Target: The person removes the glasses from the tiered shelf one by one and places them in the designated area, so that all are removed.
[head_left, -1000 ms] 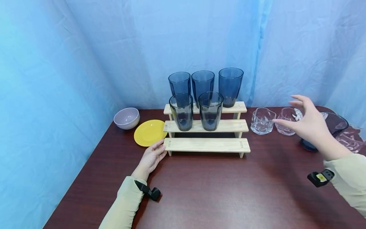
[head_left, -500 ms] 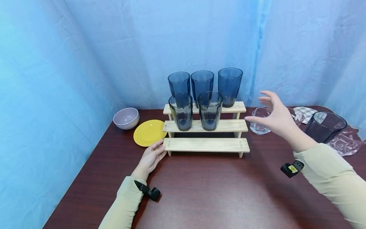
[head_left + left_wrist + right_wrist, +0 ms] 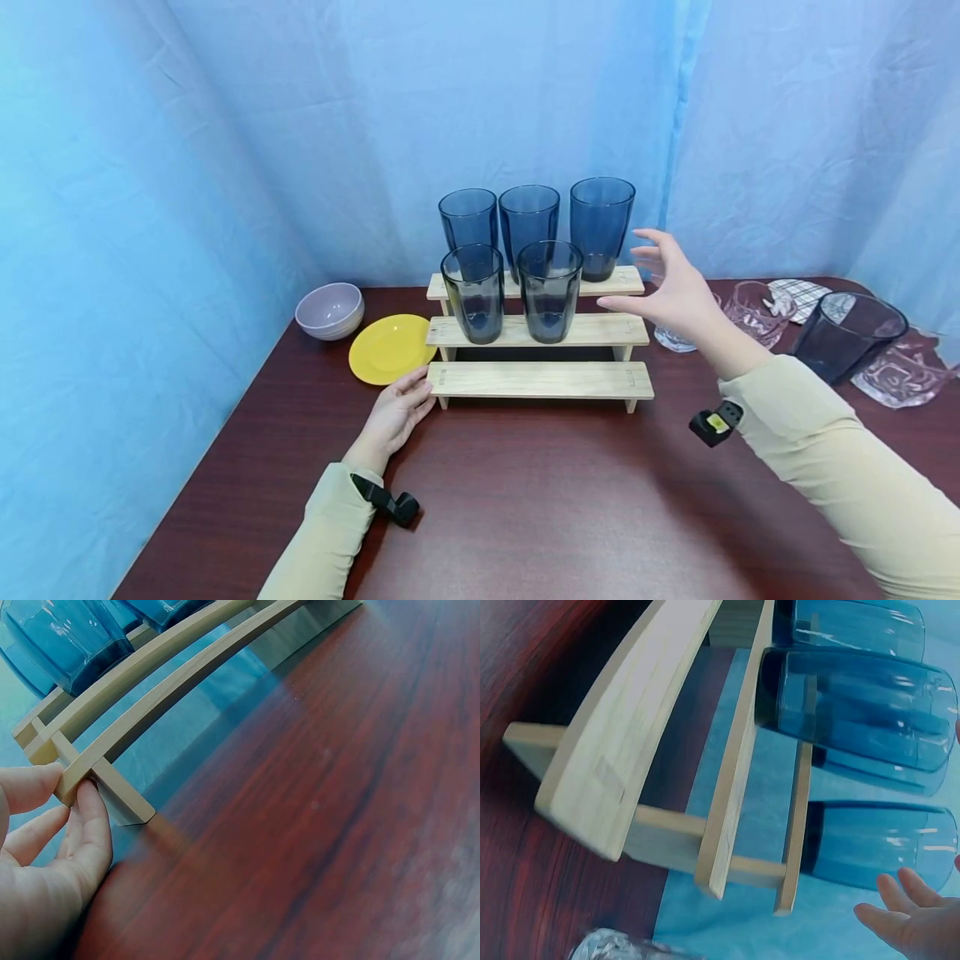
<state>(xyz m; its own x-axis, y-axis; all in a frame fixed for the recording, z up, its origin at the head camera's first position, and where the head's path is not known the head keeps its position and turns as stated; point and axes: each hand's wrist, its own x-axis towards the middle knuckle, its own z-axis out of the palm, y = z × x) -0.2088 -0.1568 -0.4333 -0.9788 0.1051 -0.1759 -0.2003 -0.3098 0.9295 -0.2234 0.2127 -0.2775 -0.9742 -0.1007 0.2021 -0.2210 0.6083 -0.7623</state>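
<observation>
On the rack (image 3: pixel 540 379) five blue glasses (image 3: pixel 550 290) stand (bottom step bare); right hand (image 3: pixel 678 296) reaches open, left hand (image 3: pixel 397 412) steadies the rack with relaxed fingers.

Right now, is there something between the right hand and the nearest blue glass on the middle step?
No. In the head view, only open air and a bare stretch of the middle step separate the right hand from the blue glass.

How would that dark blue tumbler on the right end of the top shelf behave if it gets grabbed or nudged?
The tumbler looks like smooth glass, so probably rigid, breakable and a little slippery. It is tall and narrows toward its base, standing on the top step of the wooden rack, so a sideways nudge from the open right hand could likely tip it.
</observation>
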